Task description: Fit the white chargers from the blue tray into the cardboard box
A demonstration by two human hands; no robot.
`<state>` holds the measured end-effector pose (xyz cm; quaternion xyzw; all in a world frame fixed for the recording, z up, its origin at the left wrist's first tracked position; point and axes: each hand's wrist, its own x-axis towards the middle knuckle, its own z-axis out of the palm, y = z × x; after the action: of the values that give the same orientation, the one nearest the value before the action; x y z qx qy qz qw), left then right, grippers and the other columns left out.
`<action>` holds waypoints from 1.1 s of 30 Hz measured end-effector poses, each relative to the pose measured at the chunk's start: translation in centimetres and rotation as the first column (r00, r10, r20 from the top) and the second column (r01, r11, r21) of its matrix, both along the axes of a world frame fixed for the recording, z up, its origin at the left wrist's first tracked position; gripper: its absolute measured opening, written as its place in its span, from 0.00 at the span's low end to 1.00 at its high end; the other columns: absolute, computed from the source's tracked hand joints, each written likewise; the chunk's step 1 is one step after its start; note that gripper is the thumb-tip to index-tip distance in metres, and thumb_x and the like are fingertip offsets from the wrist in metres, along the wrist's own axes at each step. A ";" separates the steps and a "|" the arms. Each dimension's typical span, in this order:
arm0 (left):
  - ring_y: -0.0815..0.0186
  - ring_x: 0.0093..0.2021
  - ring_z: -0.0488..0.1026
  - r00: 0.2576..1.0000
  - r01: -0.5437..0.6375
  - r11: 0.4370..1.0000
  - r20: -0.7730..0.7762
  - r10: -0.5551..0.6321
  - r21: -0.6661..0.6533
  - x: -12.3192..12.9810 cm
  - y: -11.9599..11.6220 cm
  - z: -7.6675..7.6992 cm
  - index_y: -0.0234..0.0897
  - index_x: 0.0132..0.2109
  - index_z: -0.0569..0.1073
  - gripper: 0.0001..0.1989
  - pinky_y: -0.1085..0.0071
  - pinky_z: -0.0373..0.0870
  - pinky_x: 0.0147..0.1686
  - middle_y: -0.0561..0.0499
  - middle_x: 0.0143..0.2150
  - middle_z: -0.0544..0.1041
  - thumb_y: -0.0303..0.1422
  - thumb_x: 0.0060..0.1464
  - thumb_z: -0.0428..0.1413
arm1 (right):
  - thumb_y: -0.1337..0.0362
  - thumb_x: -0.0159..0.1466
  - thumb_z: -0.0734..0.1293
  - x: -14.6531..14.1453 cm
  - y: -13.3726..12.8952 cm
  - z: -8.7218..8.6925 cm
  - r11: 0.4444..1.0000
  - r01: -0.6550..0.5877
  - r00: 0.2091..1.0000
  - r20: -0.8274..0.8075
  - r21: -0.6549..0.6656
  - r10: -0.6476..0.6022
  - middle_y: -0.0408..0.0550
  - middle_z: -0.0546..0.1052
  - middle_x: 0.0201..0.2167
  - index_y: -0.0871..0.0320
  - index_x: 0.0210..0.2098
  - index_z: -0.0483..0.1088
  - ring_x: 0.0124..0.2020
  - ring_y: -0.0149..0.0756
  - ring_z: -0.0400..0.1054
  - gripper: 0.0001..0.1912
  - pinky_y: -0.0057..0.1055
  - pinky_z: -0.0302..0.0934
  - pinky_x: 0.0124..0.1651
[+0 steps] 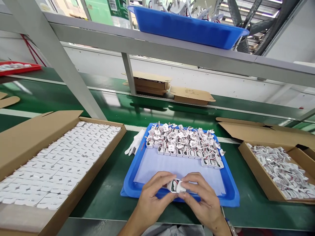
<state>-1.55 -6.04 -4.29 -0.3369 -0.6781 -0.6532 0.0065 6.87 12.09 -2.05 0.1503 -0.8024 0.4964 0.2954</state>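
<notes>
Above the near edge of a blue tray [128, 183], my left hand [157, 191] pinches a small white plastic housing [173, 185] between thumb and fingers. Its open side shows a dark inside with red wire. My right hand [200, 195] grips a white cover [181, 187] right beside the housing's opening; whether the two touch is hard to tell. Farther back in the tray stand several rows of like white housings [182, 144], with covers and wires sticking out. A pale sheet [172, 165] lines the tray's bottom.
At left, a cardboard box [98, 167] holds rows of white flat pieces [66, 160]. Another carton [258, 173] at right holds loose wired white parts [285, 170]. A white glove [135, 143] lies by the tray. Overhead, a shelf beam [172, 49] carries a blue bin [187, 28].
</notes>
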 end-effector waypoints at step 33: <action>0.54 0.51 0.85 0.946 0.148 0.988 0.286 -0.154 0.044 -0.9 -0.6 0.4 0.43 0.51 0.86 0.10 0.64 0.85 0.49 0.41 0.53 0.85 0.31 0.64 0.63 | 0.59 0.72 0.71 -1.0 0.3 -2.2 0.891 -0.004 0.857 0.457 -0.454 0.237 0.51 0.77 0.60 0.45 0.60 0.76 0.59 0.42 0.76 0.18 0.39 0.74 0.61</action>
<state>-2.42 -6.60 -3.92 -0.2890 -0.6369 -0.7011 -0.1387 5.85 12.36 -4.23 -0.0028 -0.7073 0.7033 0.0707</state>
